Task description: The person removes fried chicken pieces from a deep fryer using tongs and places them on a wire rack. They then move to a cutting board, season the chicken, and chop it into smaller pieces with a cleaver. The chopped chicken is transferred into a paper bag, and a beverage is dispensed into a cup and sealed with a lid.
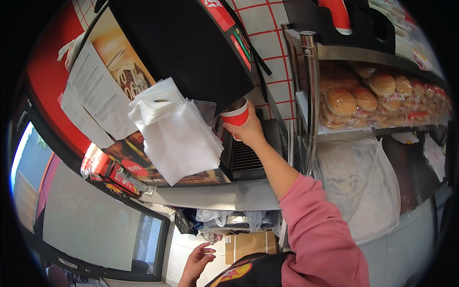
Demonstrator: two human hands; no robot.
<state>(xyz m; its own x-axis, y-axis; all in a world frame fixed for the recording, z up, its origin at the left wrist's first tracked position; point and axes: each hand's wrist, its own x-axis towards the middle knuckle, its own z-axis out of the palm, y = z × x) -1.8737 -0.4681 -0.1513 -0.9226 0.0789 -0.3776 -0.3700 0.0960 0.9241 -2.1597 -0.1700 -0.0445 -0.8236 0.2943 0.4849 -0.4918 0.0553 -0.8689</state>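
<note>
My right hand [248, 126] is closed around a red and white paper cup [235, 115], which it holds tilted under the black soda dispenser [186, 46]. The cup's mouth faces up, partly behind the dispenser's lower corner. Beneath the cup lies a black slotted drip tray [247, 158]; part of another red and white item shows just below the cup. My left hand [201, 259] is low in the picture, near my apron, with its fingers apart and nothing in them. A stack of white plastic bags [179, 136] hangs on the dispenser's side.
On the right, a metal rack [311, 100] holds many wrapped buns [342, 102], with a large plastic sheet [355, 186] below. A steel counter edge [215, 195] runs under the dispenser. A cardboard box [251, 245] stands below, and a dark-framed glass door [89, 215] is at the left.
</note>
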